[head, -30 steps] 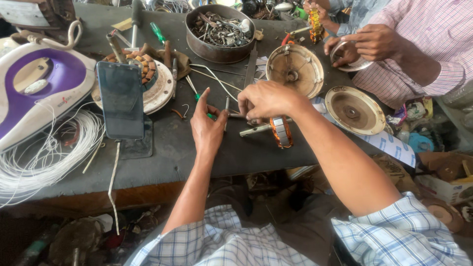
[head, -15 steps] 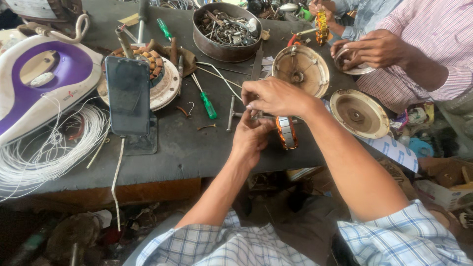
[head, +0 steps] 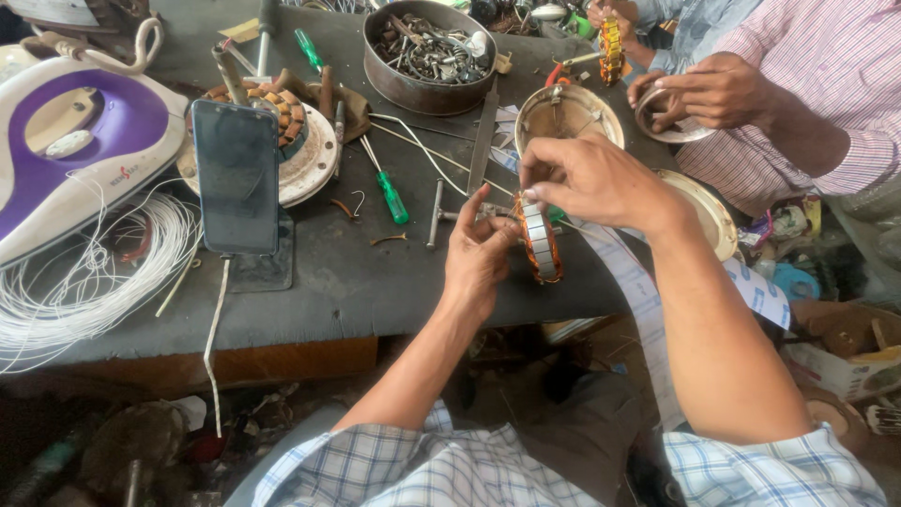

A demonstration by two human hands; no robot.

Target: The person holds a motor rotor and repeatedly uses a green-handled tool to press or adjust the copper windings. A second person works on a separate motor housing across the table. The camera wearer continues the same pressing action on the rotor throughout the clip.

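Note:
My left hand (head: pixel 481 255) holds a round motor stator (head: pixel 540 239) with copper windings, edge-on above the front of the dark workbench (head: pixel 347 282). From above, my right hand (head: pixel 587 178) pinches the top of the same stator with its fingertips. A green-handled screwdriver (head: pixel 387 191) lies on the bench just left of my left hand, next to a metal rod (head: pixel 434 214).
A phone (head: pixel 236 176) stands propped in front of another wound stator on a plate (head: pixel 314 155). A purple and white iron (head: pixel 80 141) and coiled white wire (head: pixel 84 277) lie left. A bowl of metal parts (head: pixel 427 56) sits behind. Another person's hands (head: pixel 704 89) work at the right.
My left hand left the bench near the green screwdriver and moved right to grip the stator. The stator now stands lifted between both hands.

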